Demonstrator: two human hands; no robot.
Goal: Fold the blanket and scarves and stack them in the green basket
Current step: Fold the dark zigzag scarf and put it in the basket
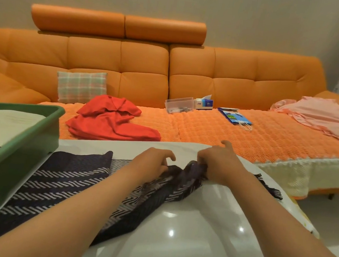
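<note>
A dark purple scarf with a white zigzag pattern (65, 181) lies stretched across the glossy white table (204, 231). My left hand (150, 162) pinches a bunched part of it near the far edge. My right hand (218, 163) grips the gathered end just to the right, and a fringed corner sticks out past that wrist. The green basket (15, 150) stands at the left on the table, holding a folded cream blanket (1, 126) and a dark cloth. A crumpled red scarf (111, 120) lies on the orange sofa behind the table.
The orange sofa (215, 73) runs across the back with a plaid cushion (80, 86), a clear plastic box (178, 104), a tissue box (204, 104), a blue paper bag (234, 116) and a pink cloth (327, 117) at the right. White floor shows at the far right.
</note>
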